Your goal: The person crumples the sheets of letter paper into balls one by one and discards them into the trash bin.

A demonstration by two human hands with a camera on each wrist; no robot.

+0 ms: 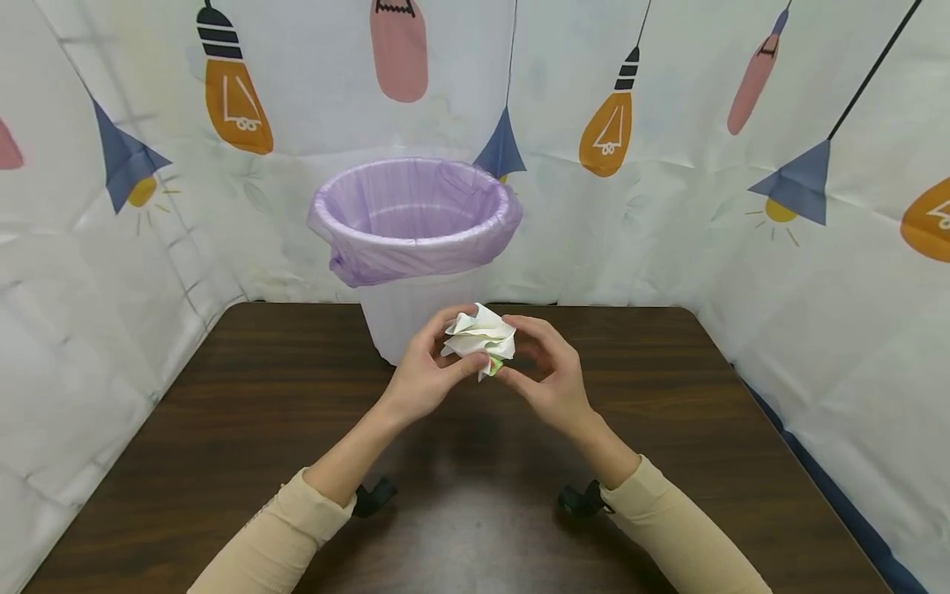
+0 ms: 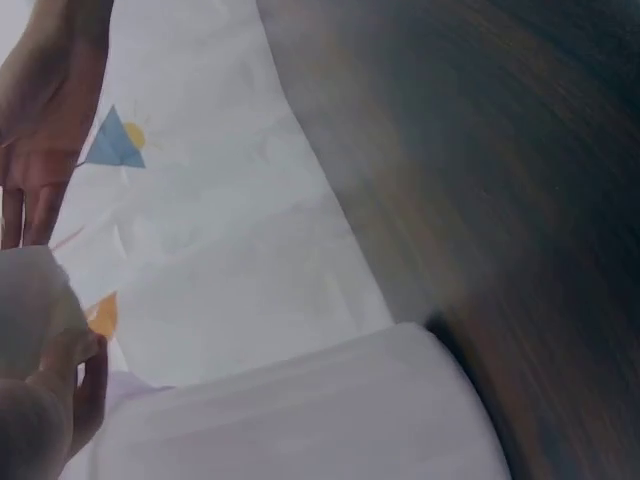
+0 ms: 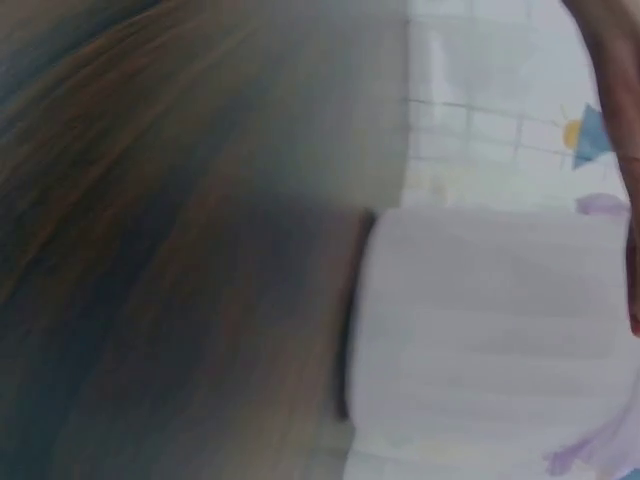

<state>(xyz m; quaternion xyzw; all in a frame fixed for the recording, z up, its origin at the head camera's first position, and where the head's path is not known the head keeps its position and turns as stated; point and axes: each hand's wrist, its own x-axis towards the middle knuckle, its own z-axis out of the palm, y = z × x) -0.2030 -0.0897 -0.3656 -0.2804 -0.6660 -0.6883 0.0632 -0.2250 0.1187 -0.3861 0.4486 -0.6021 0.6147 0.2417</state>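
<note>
A crumpled piece of white paper (image 1: 481, 334) with a small green and red printed patch is held between both hands above the table. My left hand (image 1: 426, 371) grips its left side, thumb across the front, in the head view. From the other side my right hand (image 1: 552, 375) curves round, with thumb and forefinger at the paper's right edge. The left wrist view has the paper (image 2: 35, 300) at its left border, between the left hand (image 2: 45, 405) and the right hand (image 2: 45, 130). In the right wrist view only part of the left hand (image 3: 618, 80) shows.
Just behind the hands stands a white bin (image 1: 393, 318) lined with a purple bag (image 1: 423, 260) folded over its rim. The dark wooden table (image 1: 223, 429) extends to both sides. Patterned white cloth (image 1: 668, 223) hangs around the back and sides.
</note>
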